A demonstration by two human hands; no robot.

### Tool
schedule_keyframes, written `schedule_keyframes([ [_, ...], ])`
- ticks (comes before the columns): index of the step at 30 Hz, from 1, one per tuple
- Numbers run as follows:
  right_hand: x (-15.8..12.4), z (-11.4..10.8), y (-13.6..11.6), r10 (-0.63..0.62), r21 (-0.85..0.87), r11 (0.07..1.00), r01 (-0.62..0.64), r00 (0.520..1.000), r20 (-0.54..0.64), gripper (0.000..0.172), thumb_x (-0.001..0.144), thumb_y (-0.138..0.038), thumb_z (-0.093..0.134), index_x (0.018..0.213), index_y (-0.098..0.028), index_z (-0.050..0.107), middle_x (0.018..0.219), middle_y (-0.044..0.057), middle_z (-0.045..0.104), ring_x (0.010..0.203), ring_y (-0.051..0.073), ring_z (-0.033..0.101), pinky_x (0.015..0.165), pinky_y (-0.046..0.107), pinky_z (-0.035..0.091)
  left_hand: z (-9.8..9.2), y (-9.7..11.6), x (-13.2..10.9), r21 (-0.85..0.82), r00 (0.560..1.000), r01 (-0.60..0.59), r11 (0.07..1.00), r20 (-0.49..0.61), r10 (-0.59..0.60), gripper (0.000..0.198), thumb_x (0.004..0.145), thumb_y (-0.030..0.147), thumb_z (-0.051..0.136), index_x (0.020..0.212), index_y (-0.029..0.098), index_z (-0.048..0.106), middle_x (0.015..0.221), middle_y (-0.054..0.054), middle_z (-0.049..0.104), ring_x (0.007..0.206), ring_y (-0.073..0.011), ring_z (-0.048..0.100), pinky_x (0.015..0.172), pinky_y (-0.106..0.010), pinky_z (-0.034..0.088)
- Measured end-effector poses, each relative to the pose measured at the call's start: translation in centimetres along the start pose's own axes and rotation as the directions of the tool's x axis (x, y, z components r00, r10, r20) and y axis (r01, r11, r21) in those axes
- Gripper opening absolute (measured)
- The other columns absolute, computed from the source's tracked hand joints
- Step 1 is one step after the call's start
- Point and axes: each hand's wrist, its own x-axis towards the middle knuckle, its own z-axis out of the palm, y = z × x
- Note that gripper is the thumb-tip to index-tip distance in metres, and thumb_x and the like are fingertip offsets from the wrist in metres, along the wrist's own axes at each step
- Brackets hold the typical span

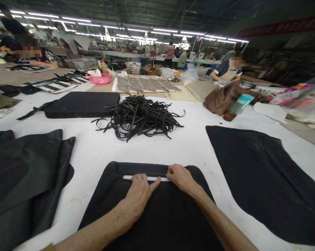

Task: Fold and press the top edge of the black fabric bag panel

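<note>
Left hand point(141, 191) is laid palm down on a black panel point(159, 219), fingers spread flat. The fingertips are set at the near edge of a narrow slot point(136, 177) cut in the panel, with the thumb stretched out toward the other hand. Nothing is gripped by it.

Right hand point(180, 177) is placed just beside the left, fingers curled down over the black band point(144, 169) that borders the slot on its far side. Whether the band is pinched or only pressed cannot be told.

The panel is spread under both hands and forearms on a white table point(196, 146), rounded corners on its far side.

Well apart to the right of the right hand, a large black sheet point(264, 174) is laid flat. To the left of the left hand, black sheets point(24, 177) are overlapped in a loose stack.

Beyond both hands, a heap of black strips point(139, 118) is noted, and further left of it a flat black pad point(81, 104). Far beyond the right hand, a teal bottle point(238, 106) is tilted against a brown bag point(221, 97)
</note>
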Motion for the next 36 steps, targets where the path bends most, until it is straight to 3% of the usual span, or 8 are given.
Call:
schedule_keyframes([
  [6,0.0,0.2,0.2,-0.017,-0.003,1.000,0.017,1.000,0.003,0.020,0.075,-0.016,0.046,0.075,-0.018,0.065,0.081,0.005,0.067,0.081,0.018,0.058,0.064,0.026,0.033,0.4,0.3,0.7,0.117,0.997,-0.077,0.990,0.014,0.076,0.073,0.077,0.003,0.039,0.140,0.031,0.015,0.079,-0.007,0.053,0.072,-0.0256,0.051,0.063,-0.041,0.039],
  [13,0.1,0.2,0.5,-0.023,0.023,0.999,0.022,1.000,0.022,0.017,0.075,-0.017,0.046,0.071,-0.019,0.062,0.077,0.003,0.065,0.076,0.016,0.057,0.062,0.025,0.032,1.3,-4.7,-2.2,-0.004,0.984,-0.145,0.989,-0.109,0.144,0.046,0.078,0.003,0.036,0.122,0.008,0.044,0.110,-0.014,0.050,0.095,-0.0248,0.045,0.081,-0.038,0.039],
  [17,0.1,0.2,0.4,-0.024,0.023,0.999,0.023,0.999,0.030,0.015,0.075,-0.018,0.045,0.067,-0.020,0.058,0.074,0.002,0.063,0.073,0.016,0.057,0.059,0.024,0.030,1.9,-7.6,-4.4,-0.013,0.996,-0.049,0.999,-0.071,0.048,0.041,0.078,0.004,0.036,0.118,0.007,0.048,0.117,-0.015,0.048,0.099,-0.0250,0.043,0.087,-0.039,0.036],
  [22,0.0,0.1,0.2,-0.021,0.007,1.000,0.021,0.999,0.031,0.016,0.076,-0.020,0.043,0.064,-0.020,0.053,0.068,0.002,0.060,0.066,0.016,0.054,0.055,0.025,0.028,2.8,-8.8,-5.6,-0.209,0.990,0.101,0.973,-0.078,-0.119,0.050,0.075,0.001,0.039,0.121,0.018,0.046,0.122,-0.009,0.045,0.104,-0.0232,0.041,0.089,-0.037,0.036],
  [26,-0.3,-0.2,0.0,-0.010,-0.003,1.000,0.010,1.000,0.026,0.015,0.076,-0.019,0.044,0.065,-0.020,0.054,0.069,0.002,0.060,0.066,0.016,0.054,0.054,0.025,0.027,1.8,-8.1,-4.9,-0.339,0.941,0.268,0.902,-0.107,-0.320,0.049,0.074,-0.003,0.036,0.115,0.018,0.051,0.120,-0.009,0.047,0.106,-0.0217,0.042,0.089,-0.036,0.038],
  [28,-0.5,-0.2,-0.2,-0.006,-0.004,1.000,0.006,1.000,0.022,0.016,0.076,-0.019,0.044,0.066,-0.020,0.055,0.070,0.001,0.061,0.067,0.015,0.055,0.055,0.024,0.028,0.5,-7.1,-4.4,-0.365,0.927,0.274,0.890,-0.144,-0.345,0.050,0.073,-0.004,0.034,0.116,0.016,0.050,0.119,-0.010,0.048,0.108,-0.0222,0.041,0.092,-0.038,0.036],
  [32,-0.9,0.0,-0.5,-0.001,-0.010,1.000,0.001,1.000,0.006,0.016,0.075,-0.019,0.045,0.067,-0.021,0.058,0.073,0.001,0.063,0.070,0.015,0.056,0.057,0.024,0.029,-1.8,-3.6,-2.8,-0.457,0.989,0.036,0.889,-0.113,-0.098,0.042,0.076,-0.002,0.035,0.109,0.017,0.052,0.113,-0.006,0.052,0.102,-0.0178,0.046,0.091,-0.030,0.038],
  [36,-1.0,0.5,-0.7,-0.012,-0.019,1.000,0.012,1.000,-0.019,0.017,0.077,-0.020,0.044,0.071,-0.021,0.060,0.075,0.003,0.064,0.075,0.017,0.057,0.059,0.026,0.030,-1.3,-0.2,-0.8,-0.404,0.994,-0.104,0.909,-0.069,0.083,0.048,0.068,0.011,0.055,0.115,0.011,0.045,0.113,-0.009,0.049,0.101,-0.0216,0.044,0.091,-0.032,0.039],
])
